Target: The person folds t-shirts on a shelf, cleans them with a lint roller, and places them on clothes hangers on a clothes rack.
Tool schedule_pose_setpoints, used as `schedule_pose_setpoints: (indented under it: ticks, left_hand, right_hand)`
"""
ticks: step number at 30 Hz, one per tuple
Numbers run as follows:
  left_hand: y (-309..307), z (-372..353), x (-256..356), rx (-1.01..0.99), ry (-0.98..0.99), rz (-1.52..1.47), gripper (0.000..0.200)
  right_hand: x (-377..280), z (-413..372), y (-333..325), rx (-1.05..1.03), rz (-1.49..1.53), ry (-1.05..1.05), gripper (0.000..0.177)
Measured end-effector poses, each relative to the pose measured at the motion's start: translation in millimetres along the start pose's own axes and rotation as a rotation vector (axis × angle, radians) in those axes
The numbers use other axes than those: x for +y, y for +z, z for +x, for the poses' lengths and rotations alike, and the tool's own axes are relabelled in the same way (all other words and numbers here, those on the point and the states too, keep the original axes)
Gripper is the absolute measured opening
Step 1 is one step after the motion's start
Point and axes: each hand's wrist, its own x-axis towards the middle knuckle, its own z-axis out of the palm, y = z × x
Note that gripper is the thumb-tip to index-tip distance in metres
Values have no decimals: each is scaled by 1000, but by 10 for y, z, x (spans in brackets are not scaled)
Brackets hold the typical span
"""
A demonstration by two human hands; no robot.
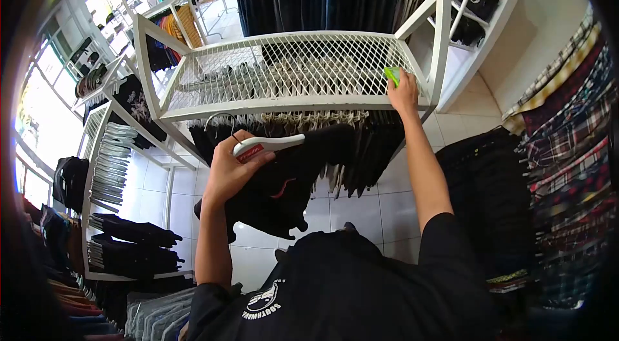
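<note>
In the head view, my left hand is closed around the shoulder of a white clothes hanger with a metal hook and a red label. From that hanger droops a black garment with a small red mark; its exact cut is hard to tell. My right hand, arm stretched out, grips a small bright green object over the right end of a white mesh shelf. What kind of object it is, I cannot make out.
Below the mesh shelf hangs a packed row of trousers. Another rack of dark trousers stands behind it. Plaid shirts hang at the right. A white rack with hangers and folded dark clothes is at the left, above white floor tiles.
</note>
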Motion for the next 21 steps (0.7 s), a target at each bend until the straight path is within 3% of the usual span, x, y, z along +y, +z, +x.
schedule_pose_setpoints:
  ticks: [2,5,6,8,10,12,15,16,18,19,20,21]
  left_hand:
    - [22,-8,34,13,-15,27,25]
    - [6,-82,39,51,-47,82,24]
    - [-20,-98,26,87,-61,80,24]
    - [-102,-154,-40,85,-1,118,26]
    - [-228,-171,-51,70,16,146,27]
    - [-371,-212,-73,81,8,144,28]
    - [-694,-311,-109,80,-14,170,32]
    - [-819,-354,-136,111,-28,185,32]
    - [-1034,-443,-299,187,-55,270,40]
    - [-1097,-507,-443,406,114,509,53]
    - [-1168,-528,-683,601,273,723,55]
    - [-1175,-590,-794,753,100,592,52]
  right_hand:
    - [115,72,59,-58,58,13,61]
    - [-14,-35,5,17,-164,-11,56]
    - [-79,-87,43,145,-113,-99,55]
    - [-540,-291,-162,190,151,-295,52]
    - [-1262,-644,-526,-145,671,-415,48]
    - [-1746,-999,-706,-489,803,-744,44]
    - [-2212,-1297,-713,-968,679,-891,32]
    - [-2350,-1374,-686,-1071,751,-797,29]
    - [-2597,-1541,-574,-1086,878,-777,30]
    - [-2753,-1636,-586,-1094,888,-808,30]
    - [-2928,-1758,-619,-1071,844,-699,29]
    - [-3096,-1893,-641,-1045,798,-591,29]
